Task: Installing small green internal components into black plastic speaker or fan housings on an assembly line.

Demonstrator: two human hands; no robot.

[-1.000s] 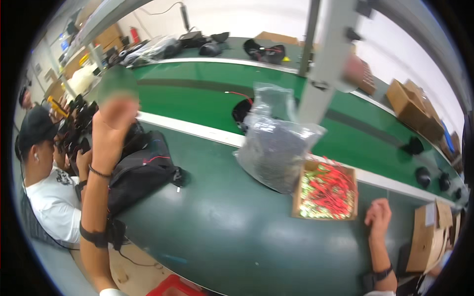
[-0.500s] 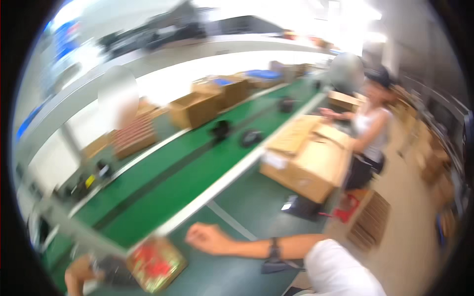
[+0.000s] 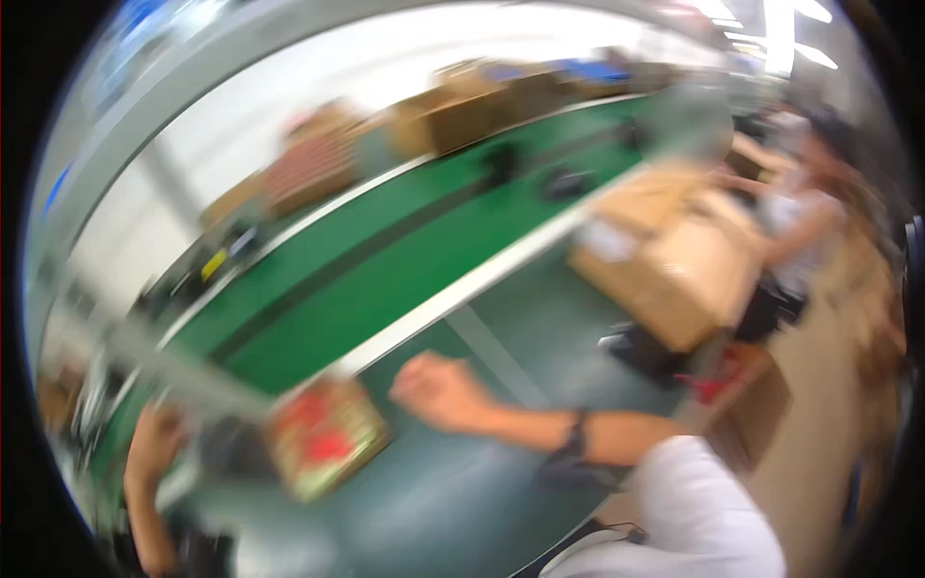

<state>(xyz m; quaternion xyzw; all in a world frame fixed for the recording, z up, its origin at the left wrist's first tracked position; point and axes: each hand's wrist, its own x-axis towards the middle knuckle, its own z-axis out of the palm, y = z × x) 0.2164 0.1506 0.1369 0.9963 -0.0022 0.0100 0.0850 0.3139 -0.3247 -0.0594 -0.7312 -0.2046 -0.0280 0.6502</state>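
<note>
1. Two hands flank the box (image 3: 328,435) of red parts, which sits on the bench (image 3: 414,491) near the rail (image 3: 462,287) of the green belt (image 3: 414,279).
2. Right hand (image 3: 438,390): just beside the box, fingers apparently curled in loosely. Blur hides the palm, so I cannot tell how far it is closed or whether it has hold of anything. Best relax the fingers before reaching in.
3. Left hand (image 3: 156,438): near the grey bag (image 3: 231,448). Its grip is too smeared to judge, and so is any contact with the bag.
4. The parts look thin and tangle-prone; a light fingertip pinch should separate one better than a fistful.
5. Keep the right forearm clear of the box's rim, since a knock could spill parts.
6. Look back at the box before picking; the view takes in the carton (image 3: 665,265) too.
</note>
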